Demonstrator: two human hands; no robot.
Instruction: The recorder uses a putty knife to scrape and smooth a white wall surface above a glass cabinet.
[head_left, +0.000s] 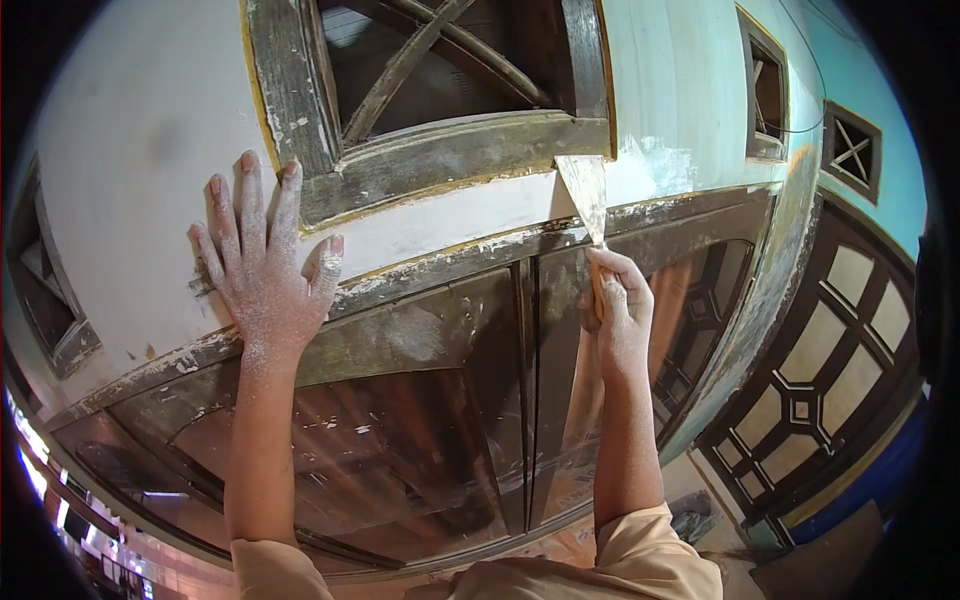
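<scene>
My right hand (621, 300) grips the orange handle of a putty knife (589, 193). The broad metal blade points up, its edge at the lower right corner of a worn wooden vent frame (480, 159) with crossed bars. White filler covers the narrow wall strip (450, 225) below that frame. My left hand (271, 262), dusted with white powder, lies spread with nothing in it against the pale wall (150, 195), beside the frame's lower left corner.
Below runs a wooden door or window frame with dark glass panes (382, 450). A dark panelled door (817, 360) stands to the right, with small vents (852, 150) above. A thin wire (823, 75) hangs at the upper right.
</scene>
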